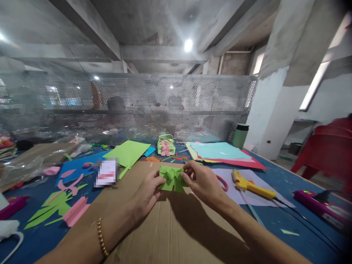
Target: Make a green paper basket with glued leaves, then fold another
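Observation:
Between my two hands is a folded green paper piece (172, 183) with a bow-like shape on its front, held above a sheet of brown cardboard (154, 234). My left hand (150, 189) grips its left edge, thumb in front. At the upper right, my right hand (199, 178) pinches the paper between thumb and fingers. Just beyond stands a small green paper box (166, 145) with a pink paper bow on it. To the right of my right hand lies the red handle of a tool (223, 182), mostly hidden, probably scissors.
A yellow glue gun (253, 187) with a cord rests on lilac paper (220, 172) at right. Coloured sheets (222, 151) and a green bottle (241, 135) stand behind. Green scraps (52, 209), pink folded paper (77, 212) and a purple power strip (321, 207) lie on the blue table.

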`<state>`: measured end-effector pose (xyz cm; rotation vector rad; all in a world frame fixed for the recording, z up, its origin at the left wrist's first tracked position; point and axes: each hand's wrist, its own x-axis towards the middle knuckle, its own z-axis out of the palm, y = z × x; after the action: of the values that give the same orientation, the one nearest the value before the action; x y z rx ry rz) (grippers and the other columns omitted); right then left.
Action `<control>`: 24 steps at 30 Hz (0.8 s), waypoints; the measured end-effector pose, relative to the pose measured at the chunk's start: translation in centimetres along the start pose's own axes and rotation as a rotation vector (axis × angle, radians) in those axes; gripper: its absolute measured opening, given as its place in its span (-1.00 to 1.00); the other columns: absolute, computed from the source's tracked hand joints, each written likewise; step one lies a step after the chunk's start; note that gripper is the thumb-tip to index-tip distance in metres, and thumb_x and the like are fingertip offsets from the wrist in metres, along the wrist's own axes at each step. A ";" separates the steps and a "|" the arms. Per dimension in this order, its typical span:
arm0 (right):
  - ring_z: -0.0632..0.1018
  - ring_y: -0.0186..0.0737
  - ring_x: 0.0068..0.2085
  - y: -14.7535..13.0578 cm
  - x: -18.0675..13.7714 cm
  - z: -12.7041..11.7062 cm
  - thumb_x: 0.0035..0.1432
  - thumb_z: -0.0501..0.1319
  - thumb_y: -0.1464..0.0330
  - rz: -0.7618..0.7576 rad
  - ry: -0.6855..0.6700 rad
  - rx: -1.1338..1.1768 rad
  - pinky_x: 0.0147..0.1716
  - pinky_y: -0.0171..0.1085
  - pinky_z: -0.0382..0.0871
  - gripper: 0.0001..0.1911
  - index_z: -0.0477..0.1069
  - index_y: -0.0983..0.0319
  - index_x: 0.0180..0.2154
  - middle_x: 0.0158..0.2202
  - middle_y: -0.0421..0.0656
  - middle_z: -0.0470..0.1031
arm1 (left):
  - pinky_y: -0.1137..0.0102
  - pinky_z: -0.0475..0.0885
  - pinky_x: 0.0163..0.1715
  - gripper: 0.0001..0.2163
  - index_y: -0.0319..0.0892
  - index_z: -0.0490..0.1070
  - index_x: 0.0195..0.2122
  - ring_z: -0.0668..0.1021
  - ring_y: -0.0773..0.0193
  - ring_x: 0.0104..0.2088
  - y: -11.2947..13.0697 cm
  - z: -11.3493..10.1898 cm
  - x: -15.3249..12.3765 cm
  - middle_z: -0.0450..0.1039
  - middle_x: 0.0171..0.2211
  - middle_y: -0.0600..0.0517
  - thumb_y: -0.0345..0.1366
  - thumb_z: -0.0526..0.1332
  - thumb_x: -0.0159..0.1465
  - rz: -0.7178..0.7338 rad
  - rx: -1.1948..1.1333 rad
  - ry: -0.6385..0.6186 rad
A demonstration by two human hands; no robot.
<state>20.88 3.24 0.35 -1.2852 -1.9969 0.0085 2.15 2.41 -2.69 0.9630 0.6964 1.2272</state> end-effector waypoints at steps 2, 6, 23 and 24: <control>0.53 -0.22 -0.44 0.0 0.0 0.0 0.18 0.20 0.37 0.001 -0.002 -0.005 -0.43 -0.27 0.27 -0.94 0.43 0.20 -0.28 -0.41 -0.16 0.60 | 0.35 0.51 -0.24 -0.66 -0.16 0.44 -0.13 0.59 0.15 -0.20 0.0 0.0 0.0 0.55 -0.20 -0.03 -0.42 0.31 0.02 -0.001 -0.008 -0.001; 0.52 -0.22 -0.45 -0.1 0.0 -0.1 0.18 0.19 0.37 -0.004 -0.006 -0.013 -0.43 -0.27 0.25 -0.94 0.42 0.20 -0.29 -0.41 -0.16 0.59 | 0.36 0.51 -0.27 -0.67 -0.17 0.45 -0.15 0.59 0.12 -0.16 0.1 0.2 -0.2 0.55 -0.18 -0.05 -0.43 0.30 0.01 0.002 -0.017 -0.013; 0.54 -0.20 -0.43 0.1 0.0 -0.1 0.19 0.17 0.34 0.007 -0.008 -0.017 -0.42 -0.26 0.25 -0.91 0.43 0.19 -0.27 -0.40 -0.16 0.59 | 0.31 0.53 -0.16 -0.70 -0.16 0.46 -0.16 0.60 0.11 -0.12 -0.2 -0.1 -0.1 0.57 -0.15 -0.05 -0.44 0.31 0.05 -0.009 -0.038 -0.020; 0.54 -0.20 -0.43 0.1 0.0 -0.1 0.19 0.17 0.34 0.008 -0.009 -0.016 -0.42 -0.26 0.25 -0.91 0.43 0.19 -0.27 -0.40 -0.16 0.59 | 0.30 0.53 -0.16 -0.71 -0.16 0.46 -0.17 0.59 0.10 -0.11 -0.2 -0.1 -0.1 0.57 -0.14 -0.05 -0.44 0.31 0.05 -0.007 -0.039 -0.020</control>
<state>20.99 3.23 0.38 -1.3056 -2.0025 0.0022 2.12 2.28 -2.89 0.9393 0.6574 1.2188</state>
